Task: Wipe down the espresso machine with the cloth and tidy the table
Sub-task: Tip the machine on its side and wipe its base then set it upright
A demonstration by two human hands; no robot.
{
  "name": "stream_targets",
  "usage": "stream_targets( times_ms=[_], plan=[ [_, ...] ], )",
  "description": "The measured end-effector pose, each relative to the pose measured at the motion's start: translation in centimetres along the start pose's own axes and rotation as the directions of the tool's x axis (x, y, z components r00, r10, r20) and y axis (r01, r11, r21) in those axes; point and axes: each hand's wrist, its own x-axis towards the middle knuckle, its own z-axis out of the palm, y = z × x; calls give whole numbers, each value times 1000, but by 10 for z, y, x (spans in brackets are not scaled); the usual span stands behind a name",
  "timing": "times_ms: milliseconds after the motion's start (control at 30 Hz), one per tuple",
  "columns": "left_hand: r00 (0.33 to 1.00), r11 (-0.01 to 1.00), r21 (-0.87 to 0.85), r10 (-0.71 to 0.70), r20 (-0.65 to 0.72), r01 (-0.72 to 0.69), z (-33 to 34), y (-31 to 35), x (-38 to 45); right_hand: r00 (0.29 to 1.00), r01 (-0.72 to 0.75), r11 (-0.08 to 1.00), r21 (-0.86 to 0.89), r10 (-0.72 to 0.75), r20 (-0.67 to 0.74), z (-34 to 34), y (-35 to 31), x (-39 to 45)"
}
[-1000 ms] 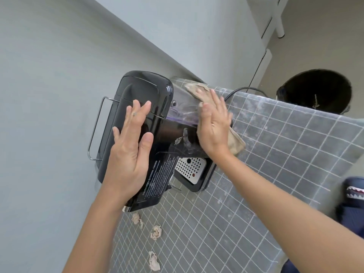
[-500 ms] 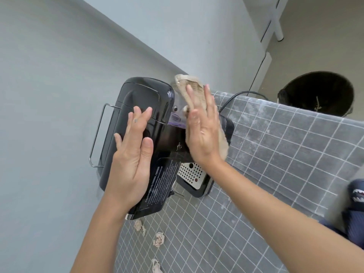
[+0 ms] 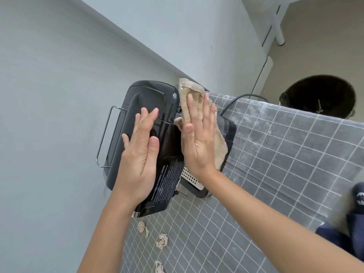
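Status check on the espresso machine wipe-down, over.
Left hand flat, bracing espresso machine. Right hand flat, pressing cloth on its side. Crumpled paper scraps on table, not yet cleared.

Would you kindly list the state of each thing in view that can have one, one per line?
espresso machine: upright on the table, lid closed.
cloth: pressed flat against the machine's side.
right hand: fingers straight, pressing the cloth.
left hand: flat on the machine's top, steadying it.
paper scraps: crumpled, lying on the tablecloth.
tablecloth: spread over the table.
power cord: trailing over the table's far edge.
bin: open-topped, on the floor.
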Motion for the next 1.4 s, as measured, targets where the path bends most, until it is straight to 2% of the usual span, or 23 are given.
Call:
stream_targets(
  times_ms=[133,267,300,333,367,400,433,467,500,567,633,700,767,833,900,933,967,1000,1067,1100,1200,1300,1400],
  plan=[
    [1000,1000,9,6,-6,-6,0,1,-2,987,-153,988,27,152,50,-32,31,-5],
    [1000,1000,11,14,-16,-14,0,2,-1,931,-362,900,242,359,60,-88,34,-15],
    [1000,1000,11,16,-19,-16,0,2,-1,915,-403,894,195,392,95,-102,37,-17],
    [1000,1000,9,16,-20,-16,0,2,-1,905,-415,910,6,413,106,-114,41,-18],
    [1000,1000,4,14,-19,-14,-1,1,-1,908,-382,880,-284,414,60,-124,48,-19],
    [1000,1000,-3,10,-15,-10,-1,1,-1,933,-304,780,-547,361,-3,-133,56,-20],
    [1000,1000,-10,8,-11,-8,-1,1,-2,960,-221,685,-695,277,-32,-139,62,-22],
    [1000,1000,-14,8,-9,-8,-1,0,-2,979,-130,628,-767,203,0,-141,67,-23],
    [1000,1000,-17,9,-9,-10,-1,0,-1,982,-16,585,-811,164,99,-140,70,-24],
    [1000,1000,-19,14,-10,-14,-1,0,0,922,172,460,-871,237,307,-133,86,-30],
    [1000,1000,-21,18,-1,-18,-1,-1,0,850,266,319,-910,367,377,-130,107,-35],
    [999,999,-38,25,24,-24,-4,-4,0,833,340,277,-899,354,424,-132,120,-37],
    [997,998,-44,41,69,-38,-8,-8,1,837,403,320,-857,249,487,-136,126,-37],
    [994,998,-31,54,96,-51,-11,-12,1,864,349,491,-798,162,477,-140,125,-40],
    [995,997,-51,56,88,-52,-11,-13,1,929,93,761,-642,166,331,-138,104,-40],
    [995,997,-66,53,79,-48,-10,-13,1,961,-54,873,-485,178,212,-132,87,-40],
    [996,996,-74,52,71,-46,-8,-13,0,978,-146,945,-291,183,104,-122,64,-39],
    [996,996,-76,53,65,-48,-7,-13,0,989,-139,982,-130,144,32,-108,38,-40],
    [996,995,-82,61,58,-56,-6,-15,0,1000,-19,995,100,20,-14,-73,-10,-42],
    [996,994,-91,64,56,-59,-6,-17,-1,999,32,988,150,-31,-4,-52,-27,-40],
    [996,991,-113,76,53,-70,-6,-20,0,995,93,995,46,-91,-36,4,-50,-25],
    [996,991,-122,65,55,-58,-6,-20,3,985,-36,998,41,43,-168,18,-32,3],
    [996,991,-122,64,61,-56,-5,-18,3,892,-352,928,121,372,-259,12,13,11]
  ],
)
